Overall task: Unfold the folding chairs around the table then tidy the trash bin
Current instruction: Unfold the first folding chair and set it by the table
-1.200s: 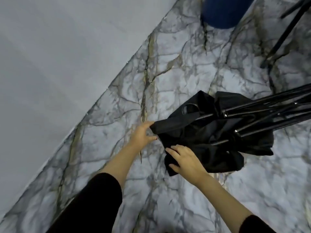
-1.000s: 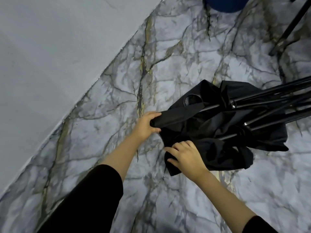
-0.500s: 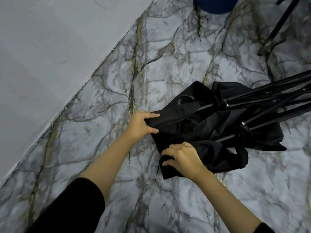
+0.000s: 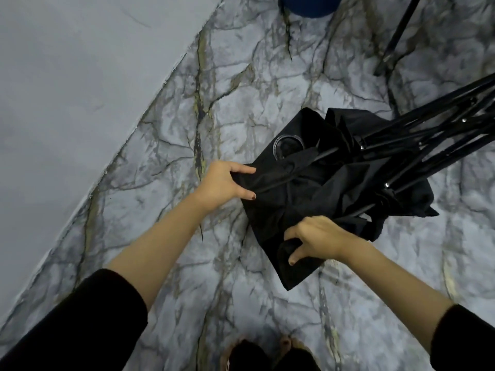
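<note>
I count one folding chair [image 4: 334,183] here, collapsed into a bundle and lying on its side on the marble-patterned floor [image 4: 241,89], and two hands of mine on it. My left hand [image 4: 223,183] is at the bundle's left end. Its fingers [image 4: 243,170] are curled over the top of the black fabric and the thumb is tucked under, so that a fold of cloth is pinched between them. My right hand [image 4: 317,238] is nearer to me and to the right, at the near lower corner of the fabric. Its fingers are bent and spread, and they grip a bunched fold there with the thumb pressed in from below. The chair stretches away from both hands toward the right, and its black frame rods [image 4: 428,135] are packed together and run out past the right edge. They overlap too much for me to count them surely. One round cup-holder ring [image 4: 288,145] shows in the fabric just beyond my left hand. At the far edge stands one blue container [image 4: 308,6], only its near rim in view, well apart from the chair. One separate black pole [image 4: 401,25] slants down to the floor at the far right. A plain grey wall [image 4: 80,76] fills the left side and meets the floor along a slanting line. Both my forearms are bare, with one black sleeve [image 4: 80,325] pushed up on each, and my two feet [image 4: 267,352] show at the near edge.
</note>
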